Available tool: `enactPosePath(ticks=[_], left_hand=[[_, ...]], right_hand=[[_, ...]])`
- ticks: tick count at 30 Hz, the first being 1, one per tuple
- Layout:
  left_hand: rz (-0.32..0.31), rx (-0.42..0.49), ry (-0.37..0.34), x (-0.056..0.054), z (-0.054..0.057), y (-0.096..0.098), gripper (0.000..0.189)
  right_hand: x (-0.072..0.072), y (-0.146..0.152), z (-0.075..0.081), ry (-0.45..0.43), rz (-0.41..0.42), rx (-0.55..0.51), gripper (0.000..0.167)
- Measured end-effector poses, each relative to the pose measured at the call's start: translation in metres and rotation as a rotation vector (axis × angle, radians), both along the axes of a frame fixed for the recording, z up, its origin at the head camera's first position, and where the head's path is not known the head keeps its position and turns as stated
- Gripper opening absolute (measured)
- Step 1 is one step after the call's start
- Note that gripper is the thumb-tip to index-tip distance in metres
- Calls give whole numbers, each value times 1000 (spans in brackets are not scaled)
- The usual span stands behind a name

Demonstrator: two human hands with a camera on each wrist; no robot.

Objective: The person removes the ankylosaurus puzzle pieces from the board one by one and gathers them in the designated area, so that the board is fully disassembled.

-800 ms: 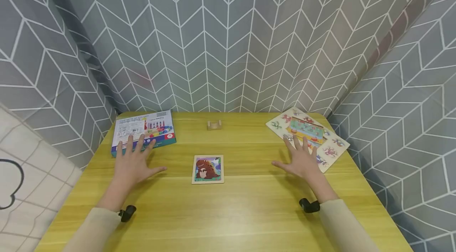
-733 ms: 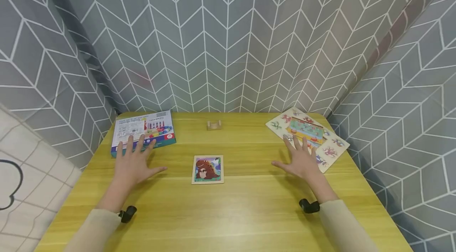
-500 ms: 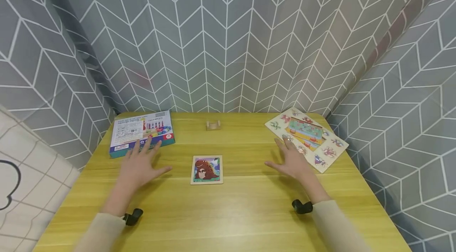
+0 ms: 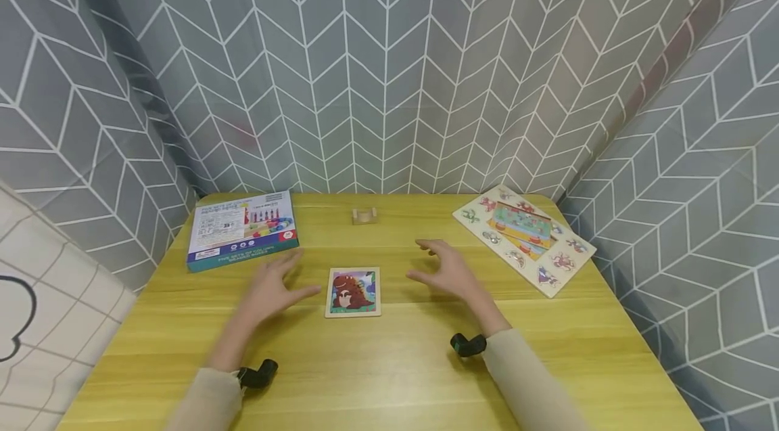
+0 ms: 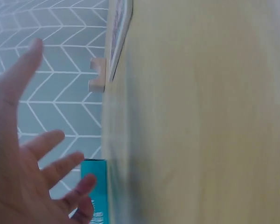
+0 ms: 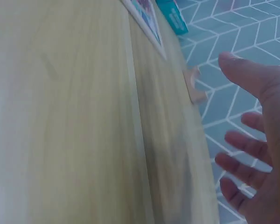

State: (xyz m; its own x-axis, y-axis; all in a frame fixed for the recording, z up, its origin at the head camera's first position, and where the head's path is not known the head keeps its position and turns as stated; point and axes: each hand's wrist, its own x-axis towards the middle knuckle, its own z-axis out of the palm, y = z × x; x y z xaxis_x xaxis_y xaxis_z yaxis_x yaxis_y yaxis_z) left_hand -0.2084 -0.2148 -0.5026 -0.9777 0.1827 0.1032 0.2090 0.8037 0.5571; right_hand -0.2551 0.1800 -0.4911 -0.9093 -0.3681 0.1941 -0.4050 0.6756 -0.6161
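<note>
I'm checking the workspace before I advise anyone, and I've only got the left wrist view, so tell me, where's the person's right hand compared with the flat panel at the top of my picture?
Observer: The right hand is off to the right of the panel, apart from it in the head view.

Operator: Good. I only see that panel at a steep slant. What's pictured on it?

Observer: A reddish-brown dinosaur, plain to see from the head camera.

Operator: And is anything lying farther right, beyond that hand?

Observer: Yes, a pale board with small colorful figures on it.
</note>
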Motion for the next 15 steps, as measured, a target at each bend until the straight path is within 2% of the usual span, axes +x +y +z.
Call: enactPosePath(ticks=[3,5,10,15], left_hand=[[-42,115,-17,-1,-10,0,97],[-66,146,-27,-1,-17,-1,95],[-79,131,-53,-3,-29,3,101],[-107,82,-48,-7,-35,8,106]], right_hand=[[-4,-17,-4,-28,62,-63,65],[-5,-28,-8,-40,96,-89,57],[-5,-54,-13,-48,149,-143,38],[-7,-77,-15,-63,191,-154,25]])
